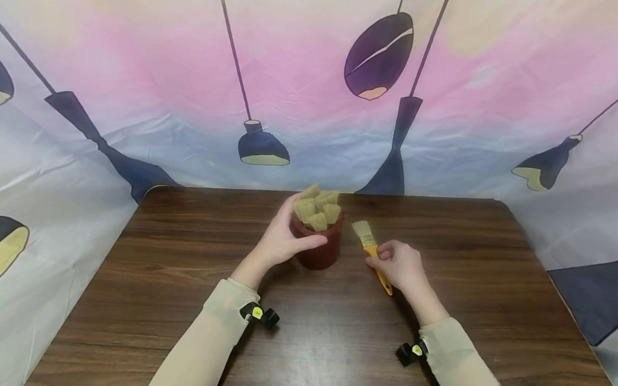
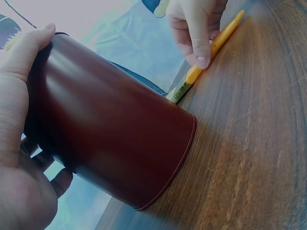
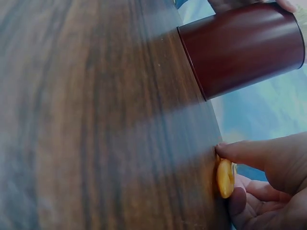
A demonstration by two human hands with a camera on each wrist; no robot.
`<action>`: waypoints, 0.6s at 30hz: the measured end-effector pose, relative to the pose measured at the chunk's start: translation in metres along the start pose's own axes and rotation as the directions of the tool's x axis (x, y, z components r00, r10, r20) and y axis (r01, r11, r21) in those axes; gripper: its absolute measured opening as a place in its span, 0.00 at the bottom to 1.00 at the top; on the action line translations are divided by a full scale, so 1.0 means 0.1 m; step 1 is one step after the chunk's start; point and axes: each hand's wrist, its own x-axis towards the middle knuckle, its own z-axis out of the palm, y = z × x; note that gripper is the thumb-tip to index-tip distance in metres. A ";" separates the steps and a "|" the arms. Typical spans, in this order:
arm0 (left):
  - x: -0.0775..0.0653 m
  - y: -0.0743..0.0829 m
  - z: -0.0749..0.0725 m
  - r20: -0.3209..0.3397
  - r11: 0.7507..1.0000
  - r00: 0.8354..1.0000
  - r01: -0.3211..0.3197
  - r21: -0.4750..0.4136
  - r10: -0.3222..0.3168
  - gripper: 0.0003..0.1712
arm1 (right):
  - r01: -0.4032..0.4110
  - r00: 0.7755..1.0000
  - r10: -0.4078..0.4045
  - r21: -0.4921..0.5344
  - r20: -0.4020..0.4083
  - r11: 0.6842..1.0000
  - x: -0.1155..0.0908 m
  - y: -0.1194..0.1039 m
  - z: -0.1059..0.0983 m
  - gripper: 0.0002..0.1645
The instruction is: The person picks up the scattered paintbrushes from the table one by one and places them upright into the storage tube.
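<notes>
My left hand (image 1: 279, 239) holds a dark red cup (image 1: 317, 256) from its left side, with the thumb across the front near the rim. The cup stands upright on the table, and several paintbrushes (image 1: 319, 207) poke out of it, bristles up. Their handles are hidden inside. Just right of the cup, my right hand (image 1: 405, 267) pinches a paintbrush (image 1: 368, 241) by its orange-yellow handle. Its pale bristles point away from me, toward the back left. In the left wrist view, that brush (image 2: 228, 34) lies low along the table surface behind the cup.
The brown wood-grain table (image 1: 184, 280) stretches out on both sides of the hands. Right behind its far edge hangs a cloth backdrop (image 1: 306, 73) printed with lamps. Black wrist cameras (image 1: 260, 314) are strapped over the sleeves.
</notes>
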 end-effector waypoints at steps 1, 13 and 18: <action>0.00 0.00 0.00 0.000 1.000 1.000 -0.001 0.000 0.001 0.59 | 0.004 1.000 -0.004 0.005 -0.003 1.000 0.00 0.00 -0.01 0.24; -0.01 0.11 0.00 0.002 0.999 0.999 0.048 -0.014 -0.048 0.60 | 0.101 0.994 -0.097 0.093 -0.050 0.991 0.10 0.12 -0.03 0.19; -0.05 0.39 -0.03 0.011 0.998 0.998 0.055 -0.038 -0.055 0.57 | 0.145 0.988 -0.127 0.252 -0.085 0.957 0.09 0.05 -0.15 0.19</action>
